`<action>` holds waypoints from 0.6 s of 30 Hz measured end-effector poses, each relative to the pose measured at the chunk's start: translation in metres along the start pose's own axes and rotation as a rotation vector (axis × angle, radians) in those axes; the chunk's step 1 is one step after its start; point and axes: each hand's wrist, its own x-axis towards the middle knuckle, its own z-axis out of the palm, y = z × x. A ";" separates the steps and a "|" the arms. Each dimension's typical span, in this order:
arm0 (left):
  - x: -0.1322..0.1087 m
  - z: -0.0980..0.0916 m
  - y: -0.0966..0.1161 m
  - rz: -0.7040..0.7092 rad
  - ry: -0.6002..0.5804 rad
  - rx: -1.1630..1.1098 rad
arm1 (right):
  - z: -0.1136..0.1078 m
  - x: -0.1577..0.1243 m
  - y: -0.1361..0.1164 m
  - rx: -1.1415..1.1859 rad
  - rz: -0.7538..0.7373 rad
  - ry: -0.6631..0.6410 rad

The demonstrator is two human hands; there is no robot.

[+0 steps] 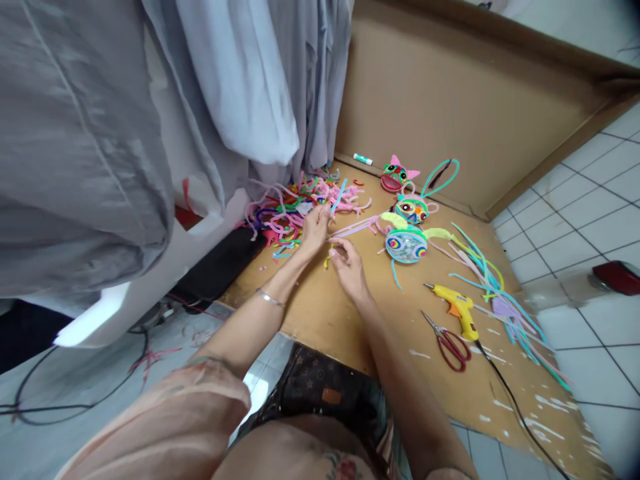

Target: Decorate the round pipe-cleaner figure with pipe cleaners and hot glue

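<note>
My left hand [317,227] is closed at the right edge of a pile of fuzzy stems [285,207], mostly pink. What its fingers hold is too small to make out. Just to the right and nearer me, my right hand [347,267] has its fingers curled, the fingertips close to the left hand. A small yellow piece [327,259] lies beside them. Pale pink and lilac stems [355,228] stretch from near the hands toward a round blue-green decorated piece [406,244]. Behind it stand a decorated face with a looped ear [413,208] and a red one with pink ears [395,177].
A yellow glue gun [457,308] with a black cord and red-handled scissors [450,343] lie at the right. Long stems [500,300] cross the board's right edge. A glue stick [363,159] lies by the cardboard wall [450,100]. Grey cloth [240,80] hangs at the left.
</note>
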 end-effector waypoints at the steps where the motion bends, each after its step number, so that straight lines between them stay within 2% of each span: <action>1: 0.002 0.001 -0.003 -0.015 0.015 -0.035 | 0.004 0.001 0.000 -0.053 0.027 -0.016; 5: 0.008 0.005 -0.012 -0.059 0.114 -0.136 | 0.020 -0.009 -0.003 -0.416 0.146 -0.117; 7: 0.008 0.004 -0.013 -0.014 0.159 -0.079 | 0.027 -0.018 -0.008 -0.492 0.146 -0.148; 10: 0.004 0.001 -0.010 0.163 0.217 0.122 | 0.034 -0.032 -0.020 -0.456 0.037 -0.265; 13: 0.000 -0.002 -0.007 0.293 0.191 0.273 | 0.032 -0.044 -0.027 -0.352 -0.116 -0.418; 15: -0.002 -0.001 -0.005 0.331 0.133 0.291 | 0.022 -0.048 -0.025 -0.298 -0.126 -0.359; 18: -0.006 0.004 -0.002 0.351 0.025 0.233 | -0.002 -0.044 -0.014 -0.170 -0.005 -0.061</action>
